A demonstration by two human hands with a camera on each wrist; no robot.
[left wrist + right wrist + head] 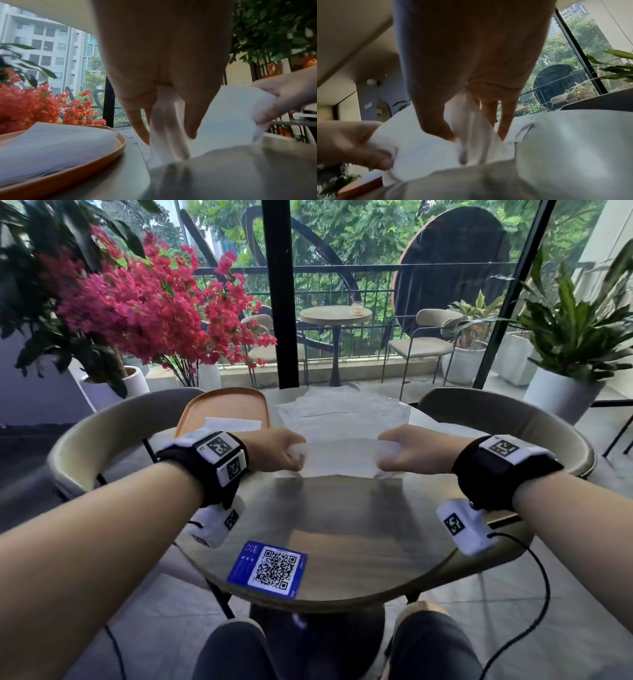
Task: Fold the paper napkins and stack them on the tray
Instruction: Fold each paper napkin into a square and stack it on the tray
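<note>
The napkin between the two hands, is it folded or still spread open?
Mid-fold. The napkin is doubled over, pinched at its ends by the left hand and right hand.

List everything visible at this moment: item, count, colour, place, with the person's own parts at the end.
held napkin: one, white, stretched between both hands just above the table
unfolded napkins: a pile, count unclear, white, far side of the table
folded napkins: count unclear, white, on the tray
tray: one, orange, far left of the table
table: one, round, grey
QR card: one, blue and white, near table edge
chairs: two, beige, flanking the table
flowering plant: one, pink-red, left
left hand: grips the napkin's left end
right hand: grips its right end
</note>
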